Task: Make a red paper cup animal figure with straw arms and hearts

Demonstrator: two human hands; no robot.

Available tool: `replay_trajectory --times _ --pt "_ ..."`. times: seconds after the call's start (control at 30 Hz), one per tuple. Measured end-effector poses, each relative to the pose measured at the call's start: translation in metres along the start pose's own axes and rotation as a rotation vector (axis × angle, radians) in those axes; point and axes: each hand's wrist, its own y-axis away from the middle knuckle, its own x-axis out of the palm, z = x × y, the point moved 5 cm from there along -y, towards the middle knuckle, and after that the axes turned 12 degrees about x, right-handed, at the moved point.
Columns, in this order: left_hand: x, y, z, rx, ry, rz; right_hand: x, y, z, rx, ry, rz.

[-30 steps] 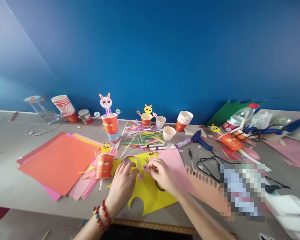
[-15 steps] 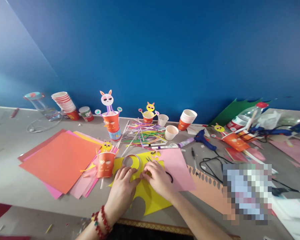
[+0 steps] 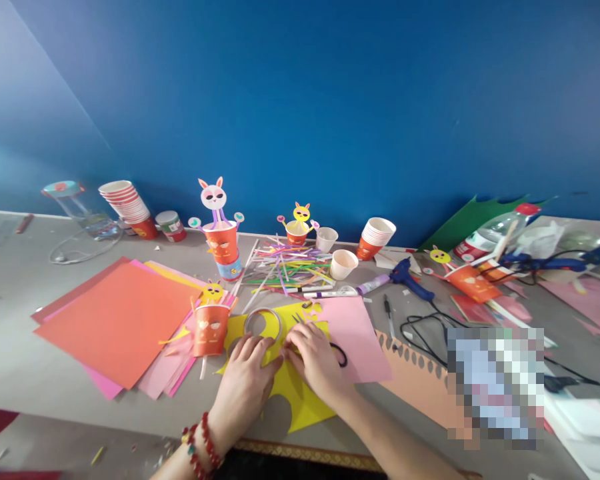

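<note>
My left hand (image 3: pixel 250 373) and my right hand (image 3: pixel 310 353) meet over a cut sheet of yellow paper (image 3: pixel 310 407). Their thumbs and fingertips are pinched close together, and whatever lies between them is hidden. A roll of clear tape (image 3: pixel 263 325) rests on the yellow paper just beyond my fingers. Partly covered by my right hand is a pair of scissors (image 3: pixel 341 355), with a black handle to the right and blade tips showing beyond the knuckles. Left of my left hand stands a red paper cup (image 3: pixel 211 331) with a yellow animal face on top.
Colored paper sheets (image 3: pixel 120 320) lie to the left. Behind are a white rabbit cup figure (image 3: pixel 221 241), many paper strips (image 3: pixel 290 267) and stacked cups (image 3: pixel 376 239). A blue glue gun (image 3: pixel 411 280) with its black cable lies right, near pink paper (image 3: pixel 357 340) and a plastic bottle (image 3: pixel 500 230).
Both hands stay almost in place, fingertips still pinched together. The view has shifted very slightly; the things on the table stand as before.
</note>
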Motion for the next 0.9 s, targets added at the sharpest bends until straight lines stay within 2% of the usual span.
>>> replay_trajectory --times 0.2,0.37,0.5,0.6,0.77,0.9 --pt "0.003 0.004 0.008 -0.025 0.096 0.016 0.0 -0.003 0.0 -0.005 0.026 -0.005" --pt "0.005 0.012 0.027 -0.119 0.074 -0.092 0.004 -0.004 0.0 -0.019 0.051 -0.016" --pt "0.007 0.007 0.034 -0.154 0.037 -0.041 -0.001 -0.003 0.002 -0.025 0.055 -0.036" --pt "-0.001 -0.001 0.028 -0.146 0.092 -0.091 -0.012 0.002 0.005 -0.019 -0.042 -0.072" --pt "-0.022 -0.012 0.005 -0.108 0.317 -0.23 -0.031 0.019 0.011 0.101 -0.46 -0.094" --pt "-0.031 -0.02 -0.01 -0.107 0.401 -0.241 -0.043 0.03 0.019 0.115 -0.515 -0.185"
